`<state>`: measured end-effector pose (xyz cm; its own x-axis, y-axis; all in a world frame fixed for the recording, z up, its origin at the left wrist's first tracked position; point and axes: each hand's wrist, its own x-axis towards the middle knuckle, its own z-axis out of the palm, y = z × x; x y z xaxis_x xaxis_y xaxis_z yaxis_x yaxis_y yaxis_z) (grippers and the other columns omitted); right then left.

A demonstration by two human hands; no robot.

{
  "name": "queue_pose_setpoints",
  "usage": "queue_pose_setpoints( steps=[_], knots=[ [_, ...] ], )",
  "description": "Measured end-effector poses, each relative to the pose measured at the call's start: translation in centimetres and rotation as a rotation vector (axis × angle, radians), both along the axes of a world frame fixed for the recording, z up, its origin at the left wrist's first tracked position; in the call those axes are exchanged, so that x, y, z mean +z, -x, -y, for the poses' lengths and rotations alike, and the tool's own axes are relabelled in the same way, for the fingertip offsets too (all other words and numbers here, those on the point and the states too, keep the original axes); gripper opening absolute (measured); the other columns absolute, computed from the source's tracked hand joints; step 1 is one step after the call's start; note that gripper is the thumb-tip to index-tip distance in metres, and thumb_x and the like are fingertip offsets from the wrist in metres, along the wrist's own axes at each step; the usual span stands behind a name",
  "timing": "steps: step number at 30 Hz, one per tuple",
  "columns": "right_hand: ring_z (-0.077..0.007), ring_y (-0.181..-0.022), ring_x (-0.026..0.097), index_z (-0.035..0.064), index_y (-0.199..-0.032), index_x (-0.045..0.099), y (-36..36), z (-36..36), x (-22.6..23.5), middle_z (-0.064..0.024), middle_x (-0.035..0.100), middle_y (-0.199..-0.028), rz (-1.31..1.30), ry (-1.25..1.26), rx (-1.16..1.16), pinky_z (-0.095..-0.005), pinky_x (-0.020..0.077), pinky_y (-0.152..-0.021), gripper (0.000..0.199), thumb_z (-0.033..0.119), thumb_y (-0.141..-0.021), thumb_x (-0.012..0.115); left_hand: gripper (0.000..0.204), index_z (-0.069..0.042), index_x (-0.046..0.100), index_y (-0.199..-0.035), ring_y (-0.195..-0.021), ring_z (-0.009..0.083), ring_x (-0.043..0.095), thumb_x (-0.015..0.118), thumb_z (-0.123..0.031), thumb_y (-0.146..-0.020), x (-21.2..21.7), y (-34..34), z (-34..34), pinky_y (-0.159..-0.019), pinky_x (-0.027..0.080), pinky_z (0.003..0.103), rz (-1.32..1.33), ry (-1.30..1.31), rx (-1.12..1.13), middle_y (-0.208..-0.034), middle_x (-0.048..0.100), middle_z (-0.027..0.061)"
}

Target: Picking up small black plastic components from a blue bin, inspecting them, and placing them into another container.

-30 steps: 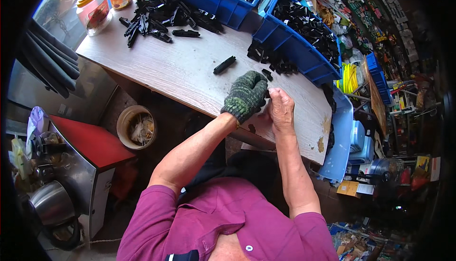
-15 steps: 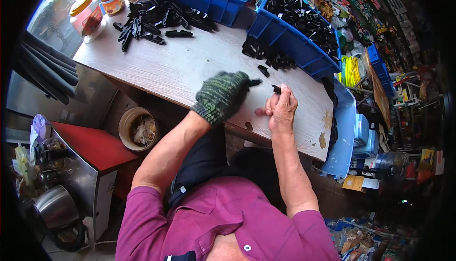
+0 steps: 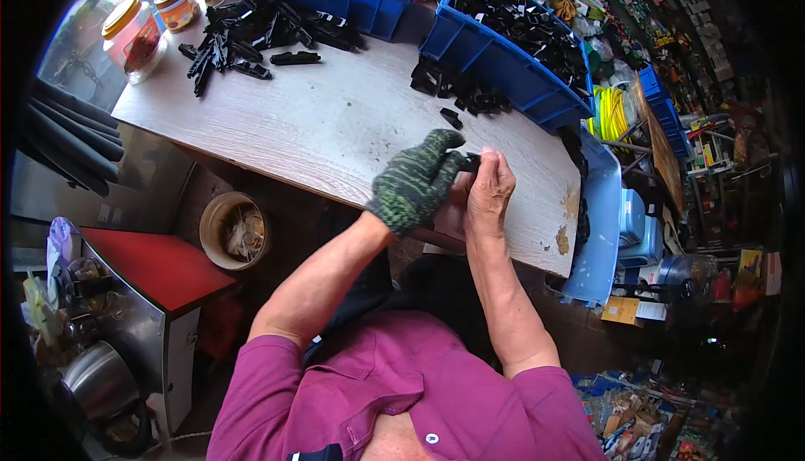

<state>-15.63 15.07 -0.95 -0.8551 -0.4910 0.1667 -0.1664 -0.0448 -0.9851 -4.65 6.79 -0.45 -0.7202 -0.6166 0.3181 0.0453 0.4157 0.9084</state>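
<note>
Black plastic part (image 3: 471, 160), small and mostly hidden, is sitting pinched between both hands just above the near edge of the desk (image 3: 335, 125). Left hand (image 3: 417, 181), wearing a green knit glove, is closing its fingers on it; bare right hand (image 3: 489, 192) is gripping it too. Loose black pieces (image 3: 459, 96) are lying beyond, beside a blue bin (image 3: 503, 58).

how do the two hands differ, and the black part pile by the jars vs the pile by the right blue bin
The left hand wears a green-and-black knit glove; the right hand is bare. The far-left pile of black plastic parts, near the orange-lidded jars, holds long, thin pieces spread wide; the pile beside the right blue plastic bin holds short, chunky pieces packed close. Both hands meet over the pale wooden table, pinching one small black part.
</note>
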Motion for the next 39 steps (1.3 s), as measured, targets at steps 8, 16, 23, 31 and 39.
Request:
queue_pose_setpoints(
  steps=[8, 16, 23, 31, 39],
  knots=[
    [-0.0048, -0.071, 0.034, 0.0095, -0.075, 0.049, 1.1, -1.9, -0.3, 0.008, 0.039, -0.073, -0.048, 0.007, 0.003, -0.0252, 0.0279, -0.06, 0.027, 0.018, -0.1, 0.053, 0.04, -0.004, 0.053, -0.129, -0.092, 0.0417, 0.066, 0.056, -0.028, -0.097, 0.1, 1.5, -2.0, -0.077, 0.052, 0.049, 0.05, -0.101, 0.025, -0.102, 0.068, 0.0238],
    [-0.0158, -0.04, 0.039, 0.0088, -0.08, 0.045, 0.1, -1.4, 1.9, -0.0032, 0.036, -0.051, 0.434, 0.132, 0.006, -0.0503, 0.0577, -0.053, 0.031, 0.034, -0.096, 0.053, 0.046, -0.009, 0.062, -0.121, -0.087, 0.0372, 0.068, 0.057, -0.045, -0.093, 2.9, -3.9, 12.4, -0.079, 0.053, 0.05, 0.46, 0.379, 0.623, -0.104, 0.069, 0.0217],
    [-0.0207, -0.04, 0.039, 0.0067, -0.079, 0.04, 7.2, -2.1, 3.2, -0.0059, 0.03, -0.05, 0.561, 0.093, -0.424, -0.0543, 0.0587, -0.055, 0.038, 0.038, -0.092, 0.057, 0.036, -0.009, 0.065, -0.108, -0.101, 0.0366, 0.061, 0.066, -0.038, -0.086, 0.0, -5.9, 16.1, -0.079, 0.052, 0.05, 0.637, 0.677, 0.653, -0.109, 0.064, 0.0172],
    [-0.0207, -0.046, 0.046, 0.0079, -0.108, 0.058, 12.3, -4.7, 2.6, -0.0044, 0.034, -0.049, 0.477, 0.068, -0.649, -0.0527, 0.06, -0.06, 0.034, 0.031, -0.087, 0.07, 0.019, -0.012, 0.065, -0.106, -0.095, 0.0334, 0.061, 0.056, -0.018, -0.09, 0.1, -6.4, 12.5, -0.074, 0.053, 0.046, 0.449, 0.822, 0.329, -0.097, 0.064, 0.0134],
    [-0.0109, -0.037, 0.044, 0.0063, -0.103, 0.062, 6.2, 2.1, 2.4, 0.0004, 0.047, -0.055, 0.284, -0.286, -0.039, -0.0333, 0.0553, -0.044, 0.037, 0.028, -0.08, 0.082, 0.019, -0.011, 0.069, -0.097, -0.099, 0.0353, 0.06, 0.062, -0.027, -0.09, 0.0, -5.8, 13.0, -0.077, 0.052, 0.047, 0.509, 0.833, 0.364, -0.1, 0.065, 0.0125]
  ],
)
